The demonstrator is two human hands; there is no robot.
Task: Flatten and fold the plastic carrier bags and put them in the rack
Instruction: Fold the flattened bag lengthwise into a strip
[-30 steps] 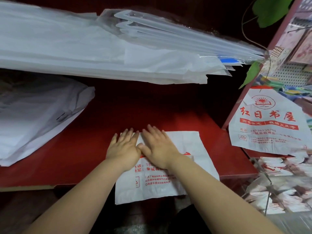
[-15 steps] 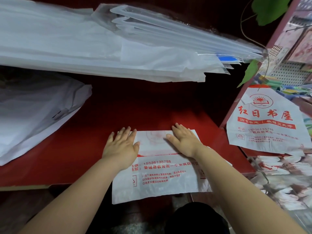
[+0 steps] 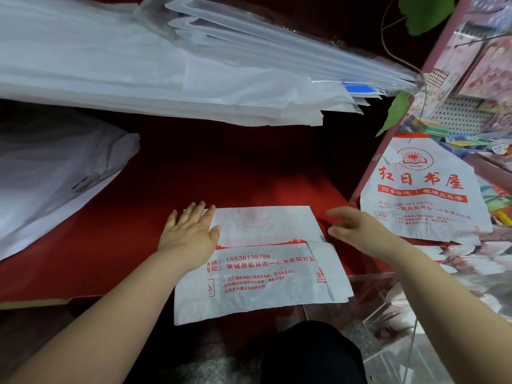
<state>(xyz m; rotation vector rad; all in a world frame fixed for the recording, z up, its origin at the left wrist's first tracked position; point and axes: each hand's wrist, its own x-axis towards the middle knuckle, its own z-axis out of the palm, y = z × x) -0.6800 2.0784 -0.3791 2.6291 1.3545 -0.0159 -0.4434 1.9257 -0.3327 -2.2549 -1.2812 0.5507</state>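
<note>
A white plastic carrier bag point(image 3: 266, 275) with red print lies on the red shelf point(image 3: 110, 231), its top part folded down over the middle and its lower edge hanging past the shelf front. My left hand point(image 3: 191, 234) presses flat on the bag's left side, fingers straight. Just off the bag's right edge is my right hand point(image 3: 357, 228), fingers loosely bent, holding nothing. Whether its thumb touches the bag's edge I cannot tell. A second printed bag point(image 3: 421, 189) hangs on the rack point(image 3: 388, 151) at the right.
A thick stack of white and clear plastic sheets point(image 3: 166, 70) overhangs the shelf above. A crumpled white sheet pile point(image 3: 50, 173) lies at the left. More folded printed bags point(image 3: 476, 256) sit low at the right, beside a clear acrylic holder point(image 3: 388, 314). Green leaves point(image 3: 396, 112) dangle by the rack.
My right hand has slid rightward across the folded bag and off its right edge. The left hand stays pressing on the left side.
</note>
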